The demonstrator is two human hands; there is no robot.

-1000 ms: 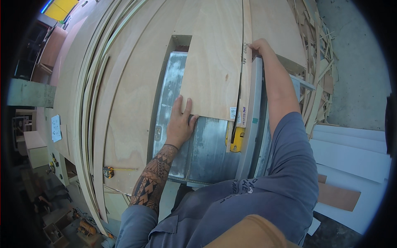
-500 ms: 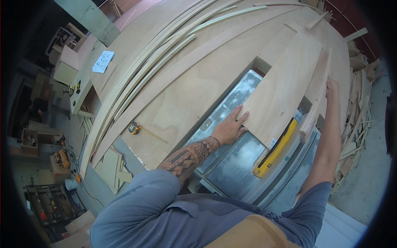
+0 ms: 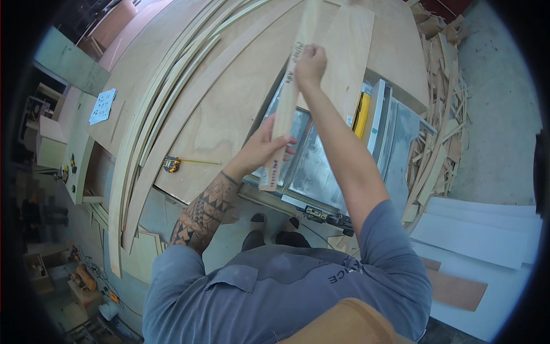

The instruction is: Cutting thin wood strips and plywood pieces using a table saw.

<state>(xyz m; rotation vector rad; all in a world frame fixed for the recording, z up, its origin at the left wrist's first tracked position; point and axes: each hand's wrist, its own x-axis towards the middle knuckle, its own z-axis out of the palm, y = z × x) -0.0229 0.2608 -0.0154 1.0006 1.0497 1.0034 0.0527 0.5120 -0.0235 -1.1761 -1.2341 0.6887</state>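
Held in both hands is a long, narrow wooden plank [image 3: 281, 129], its marked edge turned up, slanting from near my body to the far side. My left hand [image 3: 260, 150] wraps round it near its close end, where a small label shows. Farther along, my right hand [image 3: 312, 67] grips it, fingers closed over the edge. Beneath lies the grey metal top of a table saw [image 3: 318, 172]. A wide plywood panel [image 3: 350, 51] rests beyond it. On the right of the panel is a yellow push stick [image 3: 361, 117] beside the metal fence [image 3: 375, 114].
A tape measure [image 3: 171, 164], its blade pulled out, lies on the plywood worktop [image 3: 223, 123]. Long wooden strips [image 3: 150, 114] run along the left, with paper sheets [image 3: 103, 106] beyond. Offcuts [image 3: 438, 137] pile up at right; white sheets [image 3: 475, 229] lie on the floor.
My right hand has swung the plank from the right of the saw leftward across in front of me. My left hand has left the panel and taken hold of the plank's near end.
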